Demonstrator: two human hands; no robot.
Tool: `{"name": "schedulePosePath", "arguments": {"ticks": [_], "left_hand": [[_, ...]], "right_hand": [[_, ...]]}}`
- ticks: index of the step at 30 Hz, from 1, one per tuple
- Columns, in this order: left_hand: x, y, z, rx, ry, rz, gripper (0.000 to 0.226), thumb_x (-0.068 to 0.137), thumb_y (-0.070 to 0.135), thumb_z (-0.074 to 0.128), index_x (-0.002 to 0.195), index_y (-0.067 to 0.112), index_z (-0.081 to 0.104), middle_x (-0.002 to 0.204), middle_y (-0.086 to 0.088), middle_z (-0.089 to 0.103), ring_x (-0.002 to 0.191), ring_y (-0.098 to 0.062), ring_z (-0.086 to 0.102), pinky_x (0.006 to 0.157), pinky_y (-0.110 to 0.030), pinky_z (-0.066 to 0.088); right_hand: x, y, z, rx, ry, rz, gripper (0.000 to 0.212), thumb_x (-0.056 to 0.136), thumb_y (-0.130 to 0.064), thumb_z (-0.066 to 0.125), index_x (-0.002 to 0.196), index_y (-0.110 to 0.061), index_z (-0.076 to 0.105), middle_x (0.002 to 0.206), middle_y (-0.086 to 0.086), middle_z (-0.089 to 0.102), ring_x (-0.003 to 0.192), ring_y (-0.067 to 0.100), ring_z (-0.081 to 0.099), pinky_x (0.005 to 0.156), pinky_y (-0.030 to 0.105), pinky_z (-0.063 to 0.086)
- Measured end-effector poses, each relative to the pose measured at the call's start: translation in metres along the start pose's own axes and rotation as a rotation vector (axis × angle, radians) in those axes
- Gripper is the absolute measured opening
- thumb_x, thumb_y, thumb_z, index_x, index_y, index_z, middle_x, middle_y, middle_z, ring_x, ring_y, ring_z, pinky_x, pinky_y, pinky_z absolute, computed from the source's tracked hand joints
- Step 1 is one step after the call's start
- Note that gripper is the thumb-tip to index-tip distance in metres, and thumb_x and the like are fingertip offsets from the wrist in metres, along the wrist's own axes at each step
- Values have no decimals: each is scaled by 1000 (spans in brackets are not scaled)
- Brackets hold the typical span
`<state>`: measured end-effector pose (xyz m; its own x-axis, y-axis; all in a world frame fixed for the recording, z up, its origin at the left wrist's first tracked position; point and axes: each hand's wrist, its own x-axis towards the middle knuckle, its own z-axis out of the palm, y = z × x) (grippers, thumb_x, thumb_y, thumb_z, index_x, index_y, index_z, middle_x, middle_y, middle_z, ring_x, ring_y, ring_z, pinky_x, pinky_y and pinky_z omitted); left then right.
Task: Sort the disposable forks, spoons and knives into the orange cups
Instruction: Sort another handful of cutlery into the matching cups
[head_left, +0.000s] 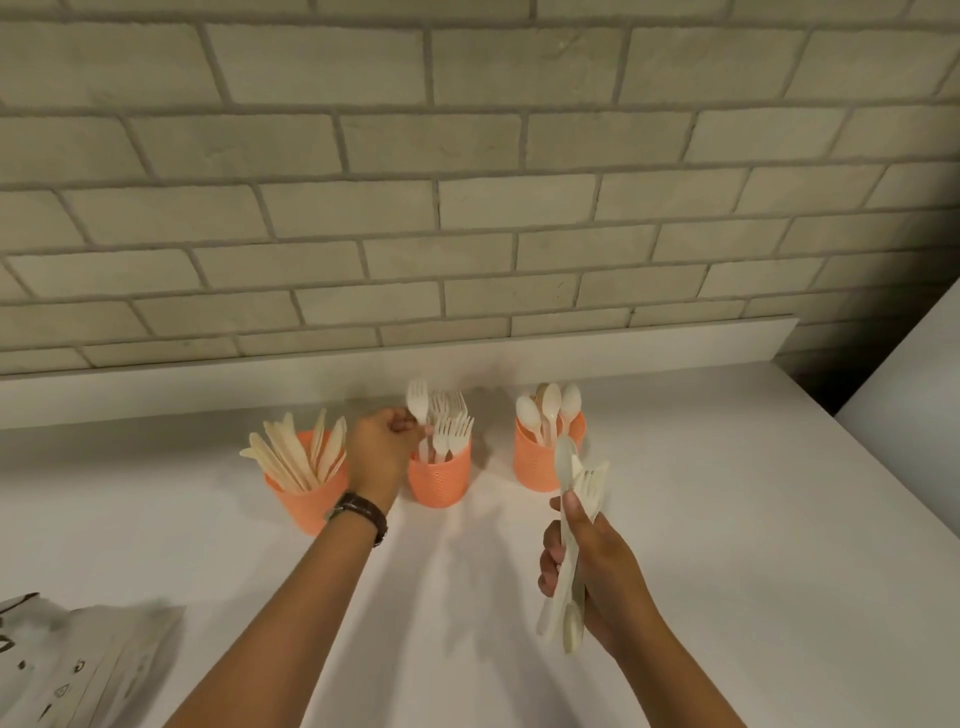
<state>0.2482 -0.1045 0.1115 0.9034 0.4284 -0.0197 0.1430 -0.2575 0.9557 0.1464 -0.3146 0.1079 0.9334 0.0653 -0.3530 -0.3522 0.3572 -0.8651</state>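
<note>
Though illegible, dark marks on bag

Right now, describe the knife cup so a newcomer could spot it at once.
On the white counter below the brick wall stand three orange cups in a row. The knife cup is the leftmost, left of the left hand. Only it holds flat knives; its neighbours hold forks and spoons.

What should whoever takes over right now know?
Left hand pinches one cream disposable fork over the middle orange textured cup, which holds forks.
Right hand grips a mixed bundle of cream cutlery, with a spoon and a fork visible.
Left orange cup holds knives; right orange cup holds spoons.
Done: all three cups part-filled. Left: drop this fork, sort the bundle.
</note>
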Motion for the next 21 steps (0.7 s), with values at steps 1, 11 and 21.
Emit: {"name": "schedulePosePath", "arguments": {"ticks": [1,11,21], "left_hand": [[-3,-3,2,32,-16,-13,16,73,-1,73,86,2,64,69,1,59,70,-18,56,56,-10,41],[-100,25,4,46,-172,246,17,73,18,76,75,29,63,82,7,63,60,-10,47,57,-10,39],[-135,34,17,80,-417,164,15,76,15,70,66,25,66,56,18,63,48,-1,44,49,-8,35]], "right_hand": [[0,0,1,2,-11,-5,30,87,-36,54,99,-9,49,54,4,40,41,16,40,41,25,38],[-1,-2,13,-32,-57,-52,44,70,-42,64,102,-14,50,53,2,40,35,14,37,40,21,32],[-10,-4,23,-144,-81,-140,41,74,-48,55,97,-15,51,53,2,54,32,14,40,36,19,34]]}}
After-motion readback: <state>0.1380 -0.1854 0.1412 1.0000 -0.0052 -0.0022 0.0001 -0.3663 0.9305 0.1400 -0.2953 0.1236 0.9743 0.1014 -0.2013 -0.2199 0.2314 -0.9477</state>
